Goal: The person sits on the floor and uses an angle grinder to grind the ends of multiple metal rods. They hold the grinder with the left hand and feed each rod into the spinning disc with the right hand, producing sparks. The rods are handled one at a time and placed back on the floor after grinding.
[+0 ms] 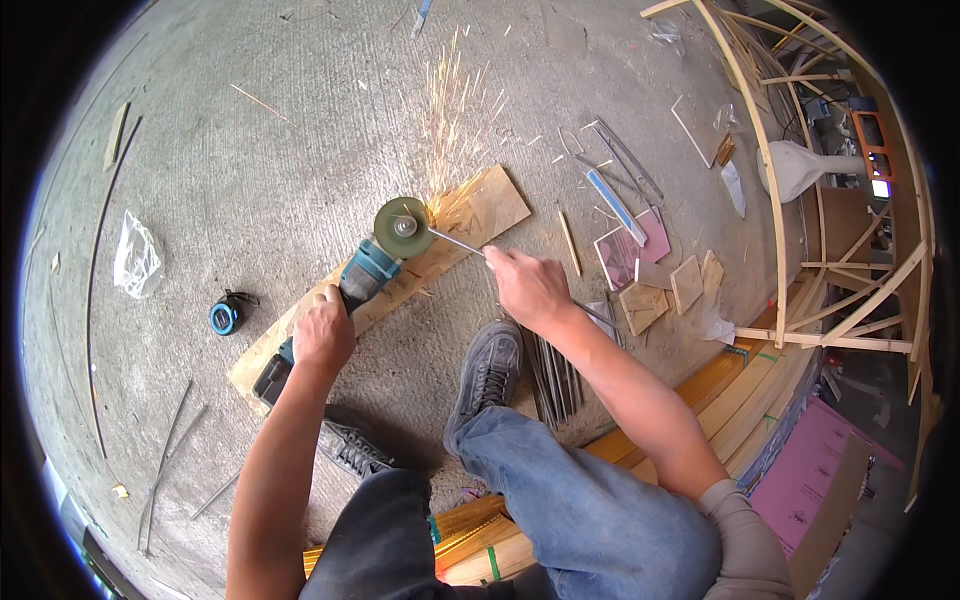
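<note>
My left hand (pixel 323 328) is wrapped round the body of a teal and black angle grinder (pixel 368 273), which lies along a wooden board (pixel 494 205) on the concrete floor. The grinder's round green disc (pixel 402 228) meets the tip of a thin metal rod (pixel 458 242), and orange sparks (pixel 447 130) spray away to the far side. My right hand (pixel 528 287) is closed on that rod, whose other end comes out past the hand toward the lower right. Just left of the board sits a blue and black tape measure (pixel 226 317).
A bundle of metal rods (pixel 552 375) lies beside my shoe (pixel 488 372). To the right are wood offcuts (pixel 686 284), a blue-and-white strip (pixel 617 206) and bent metal pieces (pixel 630 160). A wooden frame (pixel 778 220) stands far right; a clear plastic bag (pixel 137 256) lies left.
</note>
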